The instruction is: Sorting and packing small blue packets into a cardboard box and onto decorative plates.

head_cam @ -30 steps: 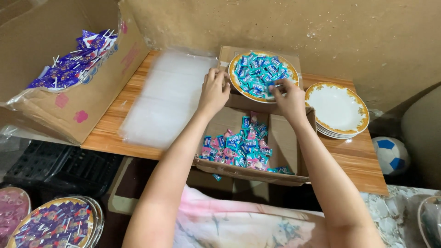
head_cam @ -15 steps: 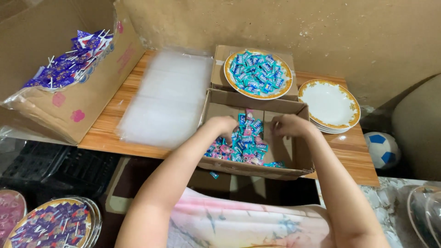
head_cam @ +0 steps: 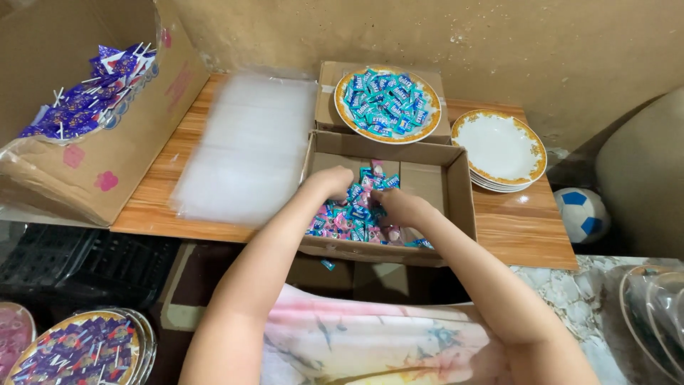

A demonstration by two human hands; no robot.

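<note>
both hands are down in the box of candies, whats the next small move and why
Probably close both hands around a scoop of wrapped candies and lift it. The left hand and right hand are both buried in the pile inside the open cardboard box. The plate of blue candies behind it is heaped, while the stack of white plates beside it is bare.

Likely a home packing corner: rough plaster wall (head_cam: 499, 43), wooden table (head_cam: 520, 228), cardboard boxes (head_cam: 456, 192) of sweets (head_cam: 356, 214), football (head_cam: 581, 214) on floor.

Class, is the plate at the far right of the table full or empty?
Empty: the gold-rimmed plate shows a bare white centre, topping a small stack.
</note>
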